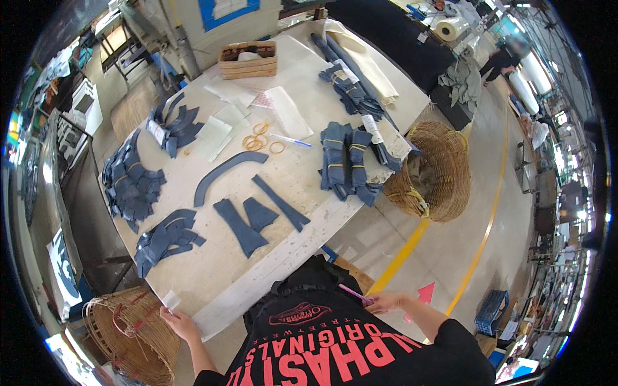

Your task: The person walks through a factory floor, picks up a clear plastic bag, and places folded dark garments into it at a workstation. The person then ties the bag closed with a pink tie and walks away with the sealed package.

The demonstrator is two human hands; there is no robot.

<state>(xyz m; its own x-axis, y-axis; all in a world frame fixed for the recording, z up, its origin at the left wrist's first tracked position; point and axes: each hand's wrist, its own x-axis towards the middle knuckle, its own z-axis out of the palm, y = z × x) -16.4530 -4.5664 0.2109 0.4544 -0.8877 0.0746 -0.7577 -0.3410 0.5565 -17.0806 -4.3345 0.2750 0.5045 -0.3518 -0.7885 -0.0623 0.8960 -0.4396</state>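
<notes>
At the table's near left corner, my left hand [180, 321] is closed on a small white piece [171, 299] that looks like paper. My right hand [384, 302] is low by my body, wrapped round a slim pinkish-purple pen-like stick [353, 293]. On the table [193, 273] ahead lie separate dark blue fabric pieces: a curved strip [225, 170], a wide panel [238, 228], a short panel [260, 214] and a narrow strip [282, 204]. Left of them are loose piles [132, 183] of cut fabric. Tied fabric bundles [344, 154] rest on the right.
Yellow rubber bands [255, 137], a blue-white pen [291, 139] and papers [222, 125] lie mid-table. A small wooden basket [248, 61] stands at the far edge. Wicker baskets flank the table, one right [444, 174], one left [132, 334]. Another person [505, 61] stands far right.
</notes>
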